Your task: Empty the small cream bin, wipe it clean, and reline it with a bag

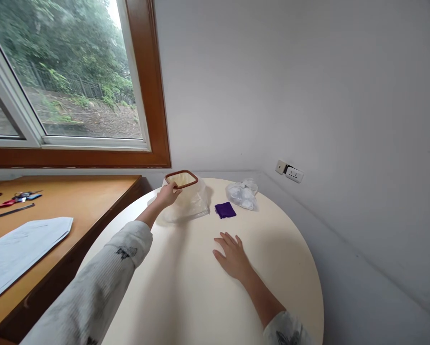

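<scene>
At the far side of the round table, my left hand (169,194) is closed on the near edge of a brown rounded-rectangular frame (191,183), which looks like an embroidery hoop. The frame is raised over a clear plastic bag (191,207) on the table. My right hand (232,256) has its fingers spread, palm down, low over or on the tabletop; whether it touches cannot be told. It holds nothing. Just beyond it lies a small folded purple cloth (225,210). A crumpled clear bag with whitish contents (243,193) sits behind and right of the cloth.
The round cream table (208,297) stands against the wall. To the left, a wooden desk (89,201) holds white papers (24,244), a pen-like dark stick (10,212) and small red and blue items (21,197). A socket (294,174) is on the right wall.
</scene>
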The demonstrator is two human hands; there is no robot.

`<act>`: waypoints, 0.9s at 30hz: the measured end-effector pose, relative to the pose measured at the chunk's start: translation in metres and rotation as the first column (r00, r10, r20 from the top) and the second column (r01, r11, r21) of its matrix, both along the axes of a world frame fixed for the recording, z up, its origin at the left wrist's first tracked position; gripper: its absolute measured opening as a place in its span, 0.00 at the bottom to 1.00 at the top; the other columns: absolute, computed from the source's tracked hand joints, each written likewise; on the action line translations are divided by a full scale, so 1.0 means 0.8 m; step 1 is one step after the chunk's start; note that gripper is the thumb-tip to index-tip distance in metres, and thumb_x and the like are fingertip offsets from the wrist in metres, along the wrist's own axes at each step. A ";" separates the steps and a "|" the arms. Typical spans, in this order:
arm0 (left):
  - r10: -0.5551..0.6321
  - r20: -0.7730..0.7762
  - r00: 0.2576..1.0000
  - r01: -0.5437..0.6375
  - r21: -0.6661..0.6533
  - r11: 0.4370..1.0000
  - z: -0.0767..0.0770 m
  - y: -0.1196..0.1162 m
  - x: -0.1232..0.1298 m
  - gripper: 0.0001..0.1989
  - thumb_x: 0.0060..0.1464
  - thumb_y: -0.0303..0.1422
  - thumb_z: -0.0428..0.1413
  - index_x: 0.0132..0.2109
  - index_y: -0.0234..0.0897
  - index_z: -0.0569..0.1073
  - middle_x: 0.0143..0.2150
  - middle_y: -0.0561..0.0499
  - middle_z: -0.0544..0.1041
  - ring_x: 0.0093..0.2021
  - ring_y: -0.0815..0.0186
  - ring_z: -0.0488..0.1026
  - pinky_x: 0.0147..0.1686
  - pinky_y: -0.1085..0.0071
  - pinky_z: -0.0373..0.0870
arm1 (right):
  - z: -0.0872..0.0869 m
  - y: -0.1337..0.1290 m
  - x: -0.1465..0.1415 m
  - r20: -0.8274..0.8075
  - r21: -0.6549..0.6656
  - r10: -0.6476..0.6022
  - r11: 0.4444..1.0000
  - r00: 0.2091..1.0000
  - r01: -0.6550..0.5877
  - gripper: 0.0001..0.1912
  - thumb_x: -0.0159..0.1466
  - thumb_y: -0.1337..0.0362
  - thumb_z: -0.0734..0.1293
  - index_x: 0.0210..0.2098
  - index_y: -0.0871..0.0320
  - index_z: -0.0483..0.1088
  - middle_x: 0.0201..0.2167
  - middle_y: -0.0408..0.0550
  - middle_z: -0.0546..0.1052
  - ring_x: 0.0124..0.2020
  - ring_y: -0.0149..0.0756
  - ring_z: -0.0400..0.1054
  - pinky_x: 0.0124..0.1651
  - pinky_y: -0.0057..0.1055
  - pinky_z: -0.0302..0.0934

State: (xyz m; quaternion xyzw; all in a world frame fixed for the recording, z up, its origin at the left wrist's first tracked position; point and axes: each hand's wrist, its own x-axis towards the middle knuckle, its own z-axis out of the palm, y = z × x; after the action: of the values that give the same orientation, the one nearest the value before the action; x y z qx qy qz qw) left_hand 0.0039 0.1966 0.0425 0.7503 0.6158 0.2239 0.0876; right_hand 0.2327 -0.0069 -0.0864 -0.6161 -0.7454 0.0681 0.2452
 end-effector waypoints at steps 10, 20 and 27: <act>-0.075 0.223 0.972 0.037 0.171 0.985 -0.019 -0.132 -0.022 0.10 0.53 0.41 0.47 0.36 0.39 0.62 0.40 0.49 0.68 0.38 0.63 0.67 0.38 0.68 0.64 | -0.008 -0.003 -0.001 0.033 0.014 0.002 1.000 0.999 -0.002 0.19 0.64 0.58 0.55 0.52 0.52 0.62 0.58 0.49 0.62 0.61 0.41 0.49 0.61 0.49 0.37; -0.255 0.734 0.630 0.256 0.114 0.960 -0.035 -0.231 -0.031 0.15 0.49 0.40 0.56 0.43 0.43 0.62 0.51 0.48 0.64 0.51 0.62 0.62 0.49 0.65 0.62 | 0.001 -0.001 -0.005 -0.404 0.109 0.048 0.994 0.914 -0.004 0.19 0.64 0.63 0.53 0.54 0.57 0.59 0.50 0.53 0.69 0.51 0.39 0.62 0.52 0.39 0.57; -0.188 0.905 0.383 0.663 -0.128 0.738 -0.069 -0.204 -0.045 0.50 0.37 0.46 0.63 0.63 0.50 0.44 0.63 0.43 0.54 0.59 0.49 0.57 0.52 0.56 0.62 | 0.008 -0.014 -0.041 -0.624 0.060 0.114 0.993 0.773 -0.098 0.19 0.62 0.67 0.53 0.52 0.55 0.60 0.49 0.48 0.70 0.50 0.36 0.64 0.50 0.34 0.59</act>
State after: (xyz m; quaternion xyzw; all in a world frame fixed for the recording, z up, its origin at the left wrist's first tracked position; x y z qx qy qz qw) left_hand -0.0321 0.0334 -0.0124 0.6307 0.3009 0.3695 0.6124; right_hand 0.1995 -0.0181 -0.0797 -0.5126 -0.6558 0.2737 0.4820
